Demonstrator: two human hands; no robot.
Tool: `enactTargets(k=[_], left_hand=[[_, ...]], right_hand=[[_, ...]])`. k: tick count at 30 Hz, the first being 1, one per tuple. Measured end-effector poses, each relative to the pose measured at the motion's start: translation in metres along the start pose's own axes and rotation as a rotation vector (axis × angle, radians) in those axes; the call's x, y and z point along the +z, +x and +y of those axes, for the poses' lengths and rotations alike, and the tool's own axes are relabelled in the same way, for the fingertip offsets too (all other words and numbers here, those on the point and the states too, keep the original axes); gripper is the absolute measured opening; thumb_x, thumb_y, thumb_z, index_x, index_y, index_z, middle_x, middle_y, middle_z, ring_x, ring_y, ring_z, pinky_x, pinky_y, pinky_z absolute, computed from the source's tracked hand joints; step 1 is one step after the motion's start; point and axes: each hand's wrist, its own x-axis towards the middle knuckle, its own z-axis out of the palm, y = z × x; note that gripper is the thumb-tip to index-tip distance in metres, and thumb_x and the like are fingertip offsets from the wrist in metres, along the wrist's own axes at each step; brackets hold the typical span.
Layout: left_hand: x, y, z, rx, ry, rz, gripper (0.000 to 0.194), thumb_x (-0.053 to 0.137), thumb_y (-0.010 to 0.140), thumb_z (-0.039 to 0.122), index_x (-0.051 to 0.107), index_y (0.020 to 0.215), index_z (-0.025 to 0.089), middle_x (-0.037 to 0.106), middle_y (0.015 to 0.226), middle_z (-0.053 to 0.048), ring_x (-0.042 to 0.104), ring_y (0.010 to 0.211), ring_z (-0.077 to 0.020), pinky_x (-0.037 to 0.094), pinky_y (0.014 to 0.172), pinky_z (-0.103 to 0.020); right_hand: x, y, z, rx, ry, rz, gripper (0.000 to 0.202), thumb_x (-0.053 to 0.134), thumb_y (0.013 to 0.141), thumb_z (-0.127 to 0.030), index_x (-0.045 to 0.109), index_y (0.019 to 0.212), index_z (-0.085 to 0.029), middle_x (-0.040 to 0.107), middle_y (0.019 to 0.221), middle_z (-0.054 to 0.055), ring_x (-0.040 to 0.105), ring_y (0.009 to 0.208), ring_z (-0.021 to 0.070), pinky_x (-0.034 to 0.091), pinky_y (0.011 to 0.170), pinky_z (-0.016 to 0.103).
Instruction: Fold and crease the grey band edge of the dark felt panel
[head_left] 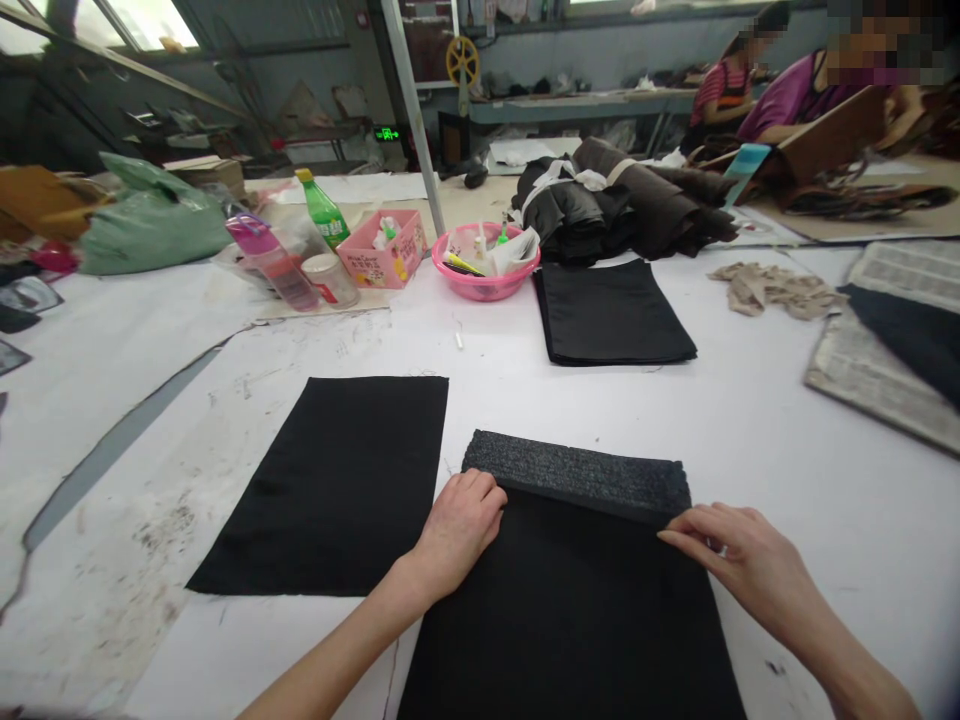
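A black fabric panel (577,610) lies in front of me on the white-covered table. Along its far edge runs a speckled dark grey strip (577,475) with a rough, textured surface. My left hand (463,525) is closed at the left end of the seam between strip and panel, its fingertips curled on the cloth. At the right end, my right hand (739,550) pinches the panel's edge between thumb and fingers. Left of my left hand, a second black fabric piece (330,490) lies flat. Farther back is a stack of black fabric pieces (615,315).
A pink basket (487,288) with small items stands at the back beside a pink box (382,255), a green bottle (324,212) and a jar (330,280). Rolled dark material (637,200) lies behind the stack. A beige cloth (776,290) is at right. Two people work beyond.
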Motion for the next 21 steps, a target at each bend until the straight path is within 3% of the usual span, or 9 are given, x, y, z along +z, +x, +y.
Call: enactTargets(k=[6,12,15,18,21], left_hand=[[-0.006,0.008,0.01,0.029,-0.098,0.059,0.01,0.052,0.092,0.014,0.058,0.098,0.019,0.056,0.1,-0.004,0.051,0.099,-0.022,0.044,0.086,-0.038],[0.0,0.041,0.052,0.241,-0.213,0.079,0.028,0.052,0.096,0.024,0.053,0.123,0.021,0.06,0.111,-0.005,0.052,0.109,-0.0214,0.041,0.093,-0.036],[0.011,0.059,0.066,0.311,-0.217,0.035,0.022,0.051,0.097,0.03,0.06,0.115,0.021,0.064,0.097,-0.003,0.057,0.098,-0.0198,0.041,0.084,-0.034],[0.016,0.063,0.059,0.321,-0.222,-0.022,0.02,0.048,0.099,0.031,0.065,0.097,0.021,0.065,0.087,-0.001,0.06,0.086,-0.0166,0.04,0.076,-0.031],[0.006,0.049,0.03,0.26,-0.198,-0.047,0.022,0.047,0.099,0.03,0.065,0.091,0.02,0.065,0.086,-0.001,0.06,0.084,-0.0159,0.039,0.076,-0.03]], right_hand=[[0.001,-0.009,-0.004,0.069,0.273,-0.041,0.031,0.052,0.095,-0.058,0.064,0.092,-0.029,0.063,0.095,0.0,0.057,0.09,0.0213,0.045,0.078,0.034],[0.006,-0.015,-0.001,0.093,0.34,0.042,0.029,0.062,0.089,-0.058,0.068,0.093,-0.03,0.066,0.094,0.0,0.059,0.092,0.0231,0.048,0.079,0.034],[0.005,-0.014,-0.001,0.074,0.344,0.074,0.03,0.063,0.088,-0.058,0.069,0.092,-0.029,0.067,0.095,0.001,0.059,0.092,0.0239,0.049,0.081,0.035],[0.004,-0.014,-0.001,0.086,0.331,0.114,0.033,0.063,0.086,-0.061,0.069,0.09,-0.029,0.067,0.092,0.002,0.06,0.09,0.0247,0.049,0.078,0.036],[0.007,-0.014,0.002,0.128,0.307,0.145,0.039,0.061,0.085,-0.066,0.068,0.083,-0.028,0.067,0.087,0.002,0.06,0.084,0.0247,0.048,0.074,0.036]])
